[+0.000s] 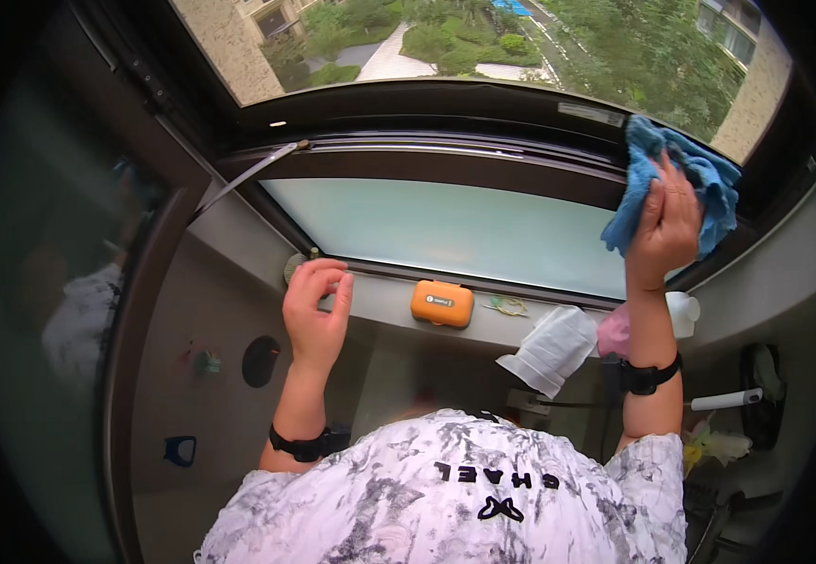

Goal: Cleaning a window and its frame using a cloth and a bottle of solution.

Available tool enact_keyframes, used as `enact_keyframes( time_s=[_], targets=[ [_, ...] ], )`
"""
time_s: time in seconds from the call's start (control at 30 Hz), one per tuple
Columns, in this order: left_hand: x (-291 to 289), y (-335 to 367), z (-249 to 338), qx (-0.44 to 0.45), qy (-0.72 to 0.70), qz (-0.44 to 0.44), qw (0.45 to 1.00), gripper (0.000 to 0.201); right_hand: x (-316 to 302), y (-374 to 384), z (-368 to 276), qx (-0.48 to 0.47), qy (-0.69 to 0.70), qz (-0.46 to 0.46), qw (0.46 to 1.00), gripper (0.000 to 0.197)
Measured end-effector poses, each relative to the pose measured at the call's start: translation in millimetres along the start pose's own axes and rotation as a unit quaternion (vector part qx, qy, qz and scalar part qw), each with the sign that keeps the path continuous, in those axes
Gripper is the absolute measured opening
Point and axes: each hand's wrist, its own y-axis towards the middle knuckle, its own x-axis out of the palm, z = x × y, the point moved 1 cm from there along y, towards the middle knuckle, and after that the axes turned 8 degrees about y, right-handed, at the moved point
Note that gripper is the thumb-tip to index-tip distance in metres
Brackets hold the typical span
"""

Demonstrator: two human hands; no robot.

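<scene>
My right hand (668, 233) grips a blue cloth (641, 193) at the right end of the dark window frame (427, 117). The cloth is bunched up and presses against the frame's lower right corner, partly hiding my fingers. My left hand (317, 310) is raised over the left part of the grey sill (370, 299), with nothing in it. Its fingers are loosely bent and the thumb stands apart. Close behind that hand, a roundish grey object (293, 267) is partly covered. Below the frame, a frosted glass pane (445, 226) spans the space between both hands.
On the sill stand an orange case (442, 304), a thin yellow-green loop (511, 306), a white packet (552, 348), a pink item (613, 331) and a white container (683, 314). An opened window sash (159, 254) with a metal stay arm (253, 177) is at left.
</scene>
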Motion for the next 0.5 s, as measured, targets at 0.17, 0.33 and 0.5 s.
enact_keyframes(
  time_s=[0.17, 0.33, 0.5],
  targets=[
    [-23, -10, -11, 0.022, 0.032, -0.009, 0.999, 0.005, 51, 1, -127, 0.093, 0.296, -0.035, 0.95, 0.022],
    [-47, -26, -43, 0.035, 0.061, -0.042, 0.997, 0.007, 91, 22, -203, 0.096, 0.316, -0.039, 0.943, 0.024],
    [-67, -45, -75, -0.02, 0.051, -0.064, 0.996, 0.007, 133, 46, -262, 0.142, 0.447, -0.166, 0.868, 0.033]
  ],
)
